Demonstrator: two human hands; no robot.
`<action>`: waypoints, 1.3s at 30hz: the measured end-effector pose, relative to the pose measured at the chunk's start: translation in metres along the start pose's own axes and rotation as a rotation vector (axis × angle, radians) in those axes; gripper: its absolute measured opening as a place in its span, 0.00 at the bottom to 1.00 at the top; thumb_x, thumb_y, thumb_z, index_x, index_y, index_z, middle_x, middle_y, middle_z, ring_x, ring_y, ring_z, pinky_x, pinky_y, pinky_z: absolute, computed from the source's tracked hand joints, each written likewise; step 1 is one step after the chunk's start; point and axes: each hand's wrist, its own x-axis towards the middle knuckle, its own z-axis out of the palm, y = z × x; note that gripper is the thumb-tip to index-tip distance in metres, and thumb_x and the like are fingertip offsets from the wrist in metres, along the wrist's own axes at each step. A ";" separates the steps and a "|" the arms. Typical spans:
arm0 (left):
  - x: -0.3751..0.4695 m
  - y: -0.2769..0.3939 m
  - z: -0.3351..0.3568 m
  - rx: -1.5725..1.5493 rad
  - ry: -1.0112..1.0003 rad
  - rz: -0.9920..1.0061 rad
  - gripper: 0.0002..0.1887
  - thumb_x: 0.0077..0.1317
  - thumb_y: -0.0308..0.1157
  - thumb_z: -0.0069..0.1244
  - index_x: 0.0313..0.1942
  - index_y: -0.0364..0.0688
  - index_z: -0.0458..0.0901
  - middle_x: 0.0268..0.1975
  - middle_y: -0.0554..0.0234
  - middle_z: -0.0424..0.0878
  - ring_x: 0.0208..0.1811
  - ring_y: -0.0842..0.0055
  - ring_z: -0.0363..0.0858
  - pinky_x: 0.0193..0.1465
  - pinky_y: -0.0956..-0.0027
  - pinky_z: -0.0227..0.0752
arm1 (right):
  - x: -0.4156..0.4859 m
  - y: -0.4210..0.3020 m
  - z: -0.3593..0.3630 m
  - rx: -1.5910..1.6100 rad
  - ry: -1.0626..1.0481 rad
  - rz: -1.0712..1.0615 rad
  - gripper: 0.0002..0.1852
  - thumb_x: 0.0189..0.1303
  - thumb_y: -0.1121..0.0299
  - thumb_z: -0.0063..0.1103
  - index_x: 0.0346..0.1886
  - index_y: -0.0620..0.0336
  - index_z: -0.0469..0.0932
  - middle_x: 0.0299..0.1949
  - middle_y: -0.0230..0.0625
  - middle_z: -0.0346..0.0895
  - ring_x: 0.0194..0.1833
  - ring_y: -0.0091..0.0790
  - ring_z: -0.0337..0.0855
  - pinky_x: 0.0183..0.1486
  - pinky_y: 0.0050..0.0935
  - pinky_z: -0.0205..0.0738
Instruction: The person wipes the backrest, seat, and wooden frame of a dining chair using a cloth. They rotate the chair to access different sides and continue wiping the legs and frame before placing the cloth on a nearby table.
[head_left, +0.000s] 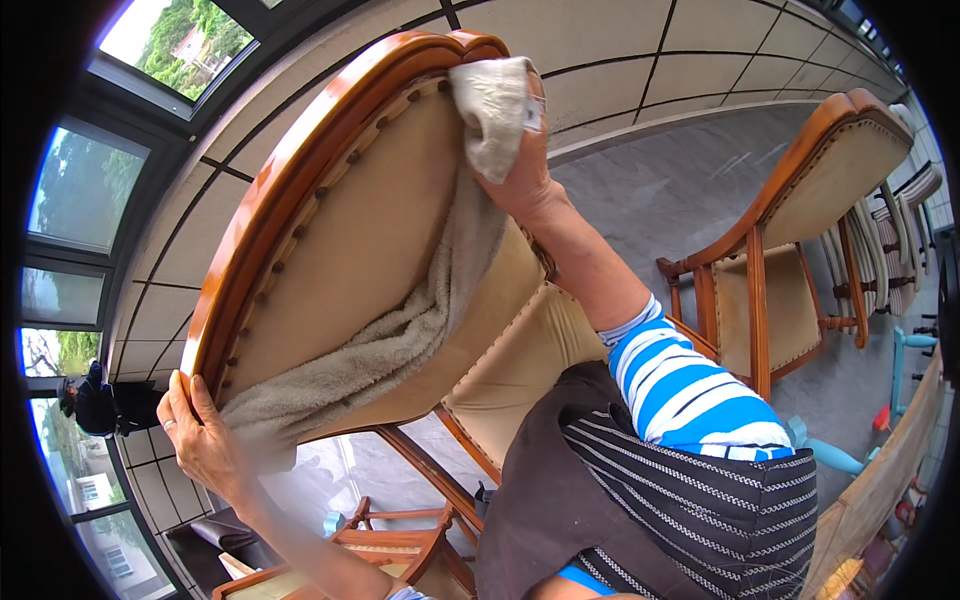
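Note:
A wooden chair with a glossy frame and a beige upholstered backrest (352, 247) edged with studs stands in front of me. My right hand (525, 165) holds the bunched end of a light grey cloth (491, 112) against the top rail (420, 49). From there the cloth hangs down across the backrest towards my left hand. My left hand (202, 439) grips the frame's lower left edge, thumb on the near side, with a ring on one finger. The chair's beige seat (517, 360) shows beyond the backrest.
Another upholstered wooden chair (772, 247) stands at the right, with striped chairs (874, 255) behind it. More wooden chair frames (405, 540) are at the bottom. A tiled wall (585, 45) and windows (90, 184) run along the far and left sides. A dark-clothed person (112, 401) is at the far left.

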 end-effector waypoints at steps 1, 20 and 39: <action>0.000 0.000 0.000 0.000 0.009 -0.007 0.26 0.74 0.55 0.38 0.57 0.46 0.79 0.56 0.61 0.77 0.49 0.58 0.83 0.50 0.57 0.79 | -0.003 0.003 -0.001 0.043 0.050 0.026 0.22 0.43 0.84 0.57 0.46 0.64 0.79 0.46 0.47 0.77 0.51 0.53 0.76 0.58 0.45 0.70; 0.003 0.002 -0.004 -0.062 0.006 0.040 0.24 0.74 0.51 0.41 0.58 0.44 0.79 0.54 0.58 0.78 0.48 0.60 0.82 0.49 0.59 0.78 | -0.014 0.037 -0.031 0.093 -0.071 0.153 0.14 0.49 0.79 0.63 0.42 0.62 0.80 0.44 0.47 0.79 0.49 0.54 0.79 0.52 0.44 0.74; 0.004 0.003 -0.009 -0.165 -0.018 0.069 0.22 0.74 0.47 0.44 0.56 0.41 0.80 0.51 0.55 0.79 0.50 0.62 0.80 0.53 0.61 0.74 | -0.018 0.043 0.003 -0.001 0.062 0.223 0.17 0.48 0.79 0.60 0.45 0.59 0.79 0.44 0.42 0.80 0.50 0.51 0.76 0.52 0.41 0.73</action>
